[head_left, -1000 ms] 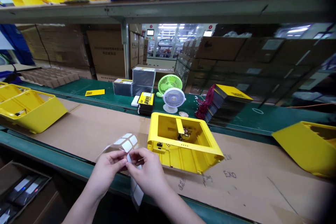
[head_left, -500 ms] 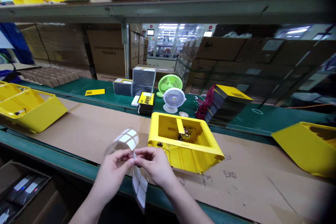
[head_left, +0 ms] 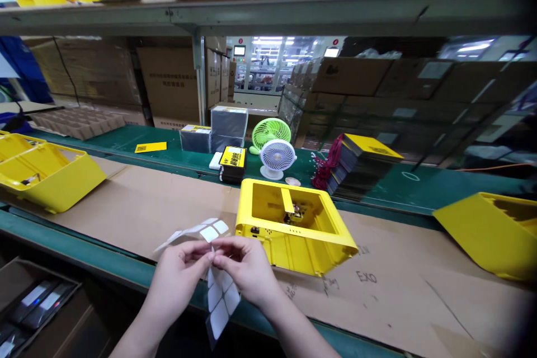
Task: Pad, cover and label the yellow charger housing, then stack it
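Both my hands pinch a strip of white stickers point(head_left: 221, 313) on a clear backing, just in front of a yellow plastic housing. My left hand point(head_left: 184, 274) grips it with thumb and fingertips. My right hand point(head_left: 243, 265) pinches it right beside the left, the fingertips nearly touching. One part of the strip arches up and left behind my fingers; the rest hangs below them past the bench edge. The yellow housing point(head_left: 289, 224) lies with its rectangular opening facing up, electronic parts visible inside. Whatever is between my fingertips is partly hidden.
Cardboard point(head_left: 146, 196) covers the work surface. More yellow housings point(head_left: 67, 179) stand at left and another housing point(head_left: 490, 235) at right. Behind are a white fan point(head_left: 277, 155), a green fan point(head_left: 268, 131), a small black-and-yellow stack point(head_left: 233, 163) and a stack of dark panels point(head_left: 363, 165) with red wires.
The sticker strip has swung and flattened: its upper part now spreads further left and lower, and its hanging part has turned more face-on. My hands stay almost in place, still pinching it.
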Demonstrator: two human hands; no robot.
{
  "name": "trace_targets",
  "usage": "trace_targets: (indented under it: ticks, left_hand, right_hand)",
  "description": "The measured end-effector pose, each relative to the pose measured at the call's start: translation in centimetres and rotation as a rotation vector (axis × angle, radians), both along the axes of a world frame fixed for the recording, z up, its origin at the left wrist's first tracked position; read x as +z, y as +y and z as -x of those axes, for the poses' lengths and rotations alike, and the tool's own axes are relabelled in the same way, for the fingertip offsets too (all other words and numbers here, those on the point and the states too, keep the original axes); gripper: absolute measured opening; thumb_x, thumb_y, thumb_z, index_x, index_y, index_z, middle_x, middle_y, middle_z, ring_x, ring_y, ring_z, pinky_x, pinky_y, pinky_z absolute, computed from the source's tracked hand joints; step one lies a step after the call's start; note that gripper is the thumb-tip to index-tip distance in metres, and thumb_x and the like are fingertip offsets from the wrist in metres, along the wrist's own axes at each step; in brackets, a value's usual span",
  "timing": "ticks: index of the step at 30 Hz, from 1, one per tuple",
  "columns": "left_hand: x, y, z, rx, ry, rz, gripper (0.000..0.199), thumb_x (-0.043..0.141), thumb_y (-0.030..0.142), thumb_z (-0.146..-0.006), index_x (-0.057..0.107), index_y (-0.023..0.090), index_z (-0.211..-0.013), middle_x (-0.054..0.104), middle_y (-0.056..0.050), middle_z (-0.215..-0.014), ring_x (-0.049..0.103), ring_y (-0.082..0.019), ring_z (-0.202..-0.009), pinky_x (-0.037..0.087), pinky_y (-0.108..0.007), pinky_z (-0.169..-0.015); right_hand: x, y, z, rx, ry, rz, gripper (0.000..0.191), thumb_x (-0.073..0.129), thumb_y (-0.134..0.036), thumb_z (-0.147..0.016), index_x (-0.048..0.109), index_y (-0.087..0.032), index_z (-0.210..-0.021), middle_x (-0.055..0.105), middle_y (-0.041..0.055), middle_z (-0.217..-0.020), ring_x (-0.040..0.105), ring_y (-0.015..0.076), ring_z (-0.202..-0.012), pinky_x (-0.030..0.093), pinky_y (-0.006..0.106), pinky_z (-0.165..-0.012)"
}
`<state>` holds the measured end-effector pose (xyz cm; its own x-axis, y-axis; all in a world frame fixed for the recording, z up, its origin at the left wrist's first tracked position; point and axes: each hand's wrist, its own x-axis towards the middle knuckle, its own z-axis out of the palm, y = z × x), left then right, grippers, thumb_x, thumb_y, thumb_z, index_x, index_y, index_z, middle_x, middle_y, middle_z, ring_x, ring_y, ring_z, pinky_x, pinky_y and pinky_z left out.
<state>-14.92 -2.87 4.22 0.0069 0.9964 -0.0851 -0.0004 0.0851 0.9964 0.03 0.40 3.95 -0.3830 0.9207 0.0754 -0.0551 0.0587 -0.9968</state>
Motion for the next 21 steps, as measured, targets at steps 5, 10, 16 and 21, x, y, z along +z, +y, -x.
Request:
trace_targets:
  ticks: [5,10,16,21]
  left_hand:
    - [0.27,-0.30,-0.15,0.023,0.066,-0.056,0.037,0.063,0.032,-0.078,0.063,0.014,-0.111,0.069,-0.010,-0.101,0.065,-0.022,-0.090,0.053,-0.033,-0.082]
    - [0.28,-0.37,-0.26,0.021,0.057,-0.067,0.036,0.062,0.031,-0.079,0.063,0.013,-0.110,0.069,-0.010,-0.098,0.065,-0.020,-0.086,0.054,-0.030,-0.079]
    - [0.32,-0.03,-0.02,0.000,-0.034,-0.034,0.033,0.065,0.030,-0.077,0.065,0.014,-0.106,0.070,-0.008,-0.095,0.065,-0.016,-0.081,0.054,-0.026,-0.077]
    - [0.60,0.16,-0.07,-0.042,-0.100,0.013,0.036,0.072,0.028,-0.070,0.067,0.016,-0.104,0.071,-0.007,-0.093,0.066,-0.020,-0.088,0.054,-0.028,-0.080]
  right_hand:
    - [-0.12,0.09,-0.11,-0.004,-0.001,-0.015,0.026,0.070,-0.023,-0.069,0.069,-0.016,-0.095,0.066,0.0061,-0.078,0.058,0.0155,-0.068,0.048,0.029,-0.067]
    - [0.02,0.08,-0.11,-0.001,-0.011,-0.021,0.025,0.068,-0.023,-0.070,0.070,-0.016,-0.094,0.066,0.0052,-0.077,0.057,0.0143,-0.067,0.047,0.027,-0.065]
    - [-0.04,0.18,-0.28,-0.009,0.019,-0.012,0.026,0.069,-0.023,-0.069,0.070,-0.017,-0.094,0.064,0.0034,-0.075,0.056,0.0130,-0.066,0.047,0.026,-0.064]
    - [-0.04,0.36,-0.59,0.013,0.035,0.000,0.027,0.070,-0.027,-0.069,0.070,-0.018,-0.095,0.064,0.0034,-0.077,0.057,0.0139,-0.068,0.048,0.027,-0.065]
